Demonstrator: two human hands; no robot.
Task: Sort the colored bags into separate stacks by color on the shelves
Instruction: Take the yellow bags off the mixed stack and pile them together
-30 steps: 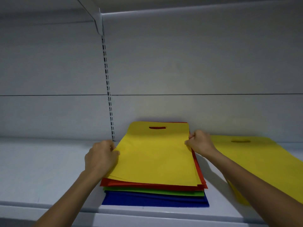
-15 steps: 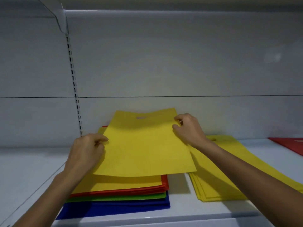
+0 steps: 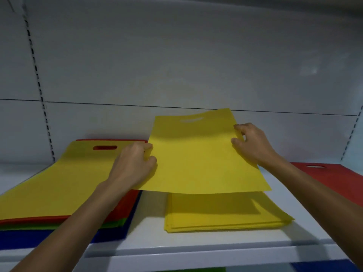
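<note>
Plainly the bag (image 3: 196,163) is light and thin, a flat yellow sheet of soft cloth with a slot handle at its far end. We hold it in the air above the yellow stack (image 3: 222,214), which lies by the front edge of the shelf (image 3: 149,234), right of the middle. Bag and stack are apart, with shadow between them.

Our left grip (image 3: 131,167) pinches the bag's left edge with curled fingers. Our right grip (image 3: 253,144) pinches the right edge, a little nearer the handle end. With 2 holds on opposite edges the sheet hangs nearly flat, and we judge that 1 hold alone would let it fold and droop.

It looks neither fragile nor slippery, so a light pinch should do. We would lower it square to the stack and release both sides together, since so limp a sheet may land askew or wrinkled.

Toward the shelf's left end lies the mixed pile (image 3: 59,183), yellow on top of red, green and blue. A red bag (image 3: 334,179) lies toward the right end.
</note>
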